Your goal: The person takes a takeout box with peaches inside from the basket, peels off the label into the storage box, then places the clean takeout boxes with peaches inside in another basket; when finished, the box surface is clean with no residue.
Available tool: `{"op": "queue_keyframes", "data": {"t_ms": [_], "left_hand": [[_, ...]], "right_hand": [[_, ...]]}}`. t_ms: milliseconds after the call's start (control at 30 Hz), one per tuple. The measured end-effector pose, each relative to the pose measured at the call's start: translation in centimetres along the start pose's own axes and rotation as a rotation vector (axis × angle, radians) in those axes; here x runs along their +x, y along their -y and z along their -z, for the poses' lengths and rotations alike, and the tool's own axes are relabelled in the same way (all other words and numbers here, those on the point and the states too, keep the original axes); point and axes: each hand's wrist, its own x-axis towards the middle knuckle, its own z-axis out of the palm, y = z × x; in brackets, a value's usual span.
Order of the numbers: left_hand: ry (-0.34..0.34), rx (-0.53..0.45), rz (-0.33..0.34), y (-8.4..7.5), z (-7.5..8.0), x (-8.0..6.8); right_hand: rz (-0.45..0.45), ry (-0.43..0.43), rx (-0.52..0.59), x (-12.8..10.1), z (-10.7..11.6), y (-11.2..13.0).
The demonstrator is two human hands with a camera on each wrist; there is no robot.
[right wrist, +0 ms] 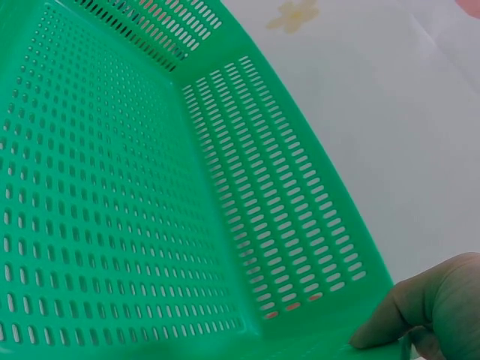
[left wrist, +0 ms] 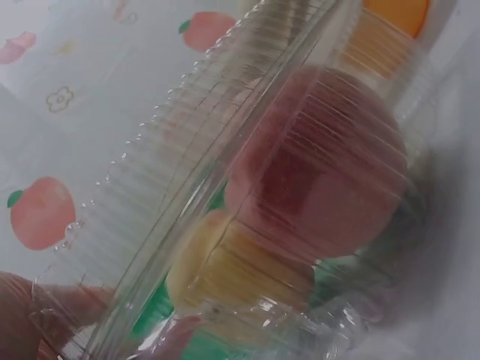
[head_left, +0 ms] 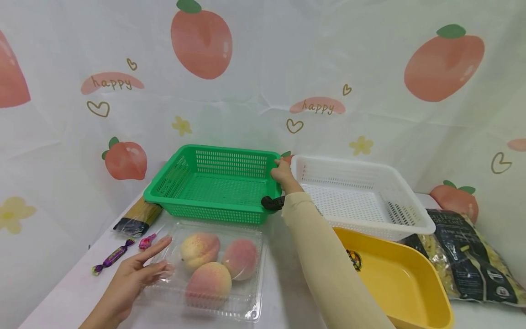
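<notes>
A clear plastic clamshell box point(head_left: 256, 299) with three peaches in it lies at the front, below the green basket. My left hand point(head_left: 133, 274) grips its left edge, thumb and fingers spread to either side of the plastic. Through the ridged wall, the left wrist view shows a peach point(left wrist: 319, 165) close up. Farther back is the green plastic basket point(head_left: 230, 212), with nothing inside. My right hand point(head_left: 283, 173) reaches across to its back right corner and pinches the rim, as the basket's rim point(right wrist: 322, 165) in the right wrist view confirms.
A white basket point(head_left: 411, 196) stands right of the green one, a yellow tub point(head_left: 394, 288) before it. Bagged food point(head_left: 472, 260) lies far right. A purple candy point(head_left: 113, 258), a pink candy point(head_left: 147, 241) and a packet of thin sticks point(head_left: 139, 217) lie left. A printed cloth hangs behind.
</notes>
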Motion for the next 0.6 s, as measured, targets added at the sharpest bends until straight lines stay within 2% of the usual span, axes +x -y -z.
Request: {"op": "queue_keyframes", "data": {"t_ms": [133,333,500,600], "left_hand": [[-0.017,0.014,0.026,-0.4,0.6,-0.4],[-0.039,-0.009,0.022,-0.9,1.6,-0.9],[-0.046,-0.09,-0.055,-1.3,1.9,-1.4],[-0.052,-0.089,-0.087,-1.8,2.0,-1.8]], "right_hand": [[0.002,0.0,-0.001,0.0,0.0,0.0],[0.006,-0.007,-0.003,0.1,0.1,-0.1],[0.003,-0.003,0.007,0.2,0.0,-0.2],[0.003,-0.005,0.014,0.2,-0.1,-0.2]]}}
